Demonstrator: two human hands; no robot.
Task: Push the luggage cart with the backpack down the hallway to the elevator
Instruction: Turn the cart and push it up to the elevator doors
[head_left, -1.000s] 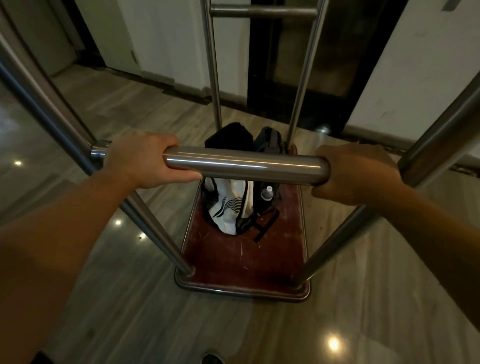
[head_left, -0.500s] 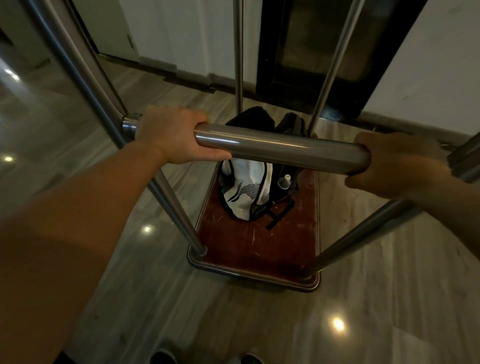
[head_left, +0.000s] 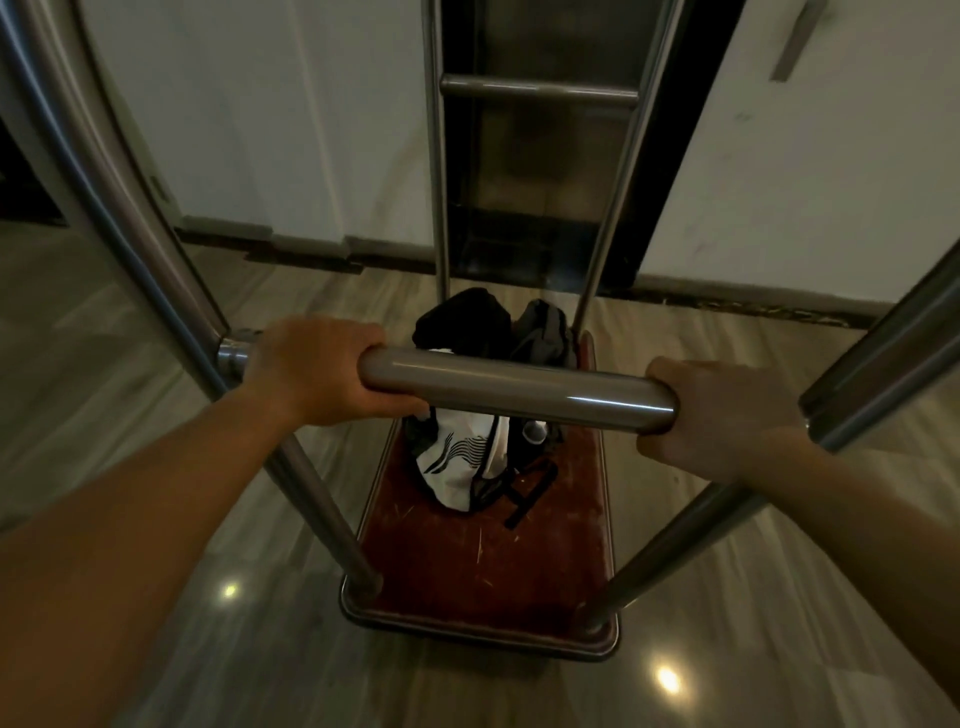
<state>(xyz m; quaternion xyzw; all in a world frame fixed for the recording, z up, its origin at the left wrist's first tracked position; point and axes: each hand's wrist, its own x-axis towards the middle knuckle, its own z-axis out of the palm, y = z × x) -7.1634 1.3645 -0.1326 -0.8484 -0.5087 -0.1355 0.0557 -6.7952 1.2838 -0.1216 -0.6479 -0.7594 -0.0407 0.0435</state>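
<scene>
On the cart's handle bar (head_left: 514, 397), both hands (head_left: 317, 371) are wrapped tight.

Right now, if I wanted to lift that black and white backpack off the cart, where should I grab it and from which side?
Take the backpack by its dark top end, reaching down from above at the cart's far end. It stands propped against the far uprights, top upward, while the handle bar, held by the left hand and right hand, blocks the near side. No carry loop is visible.
</scene>
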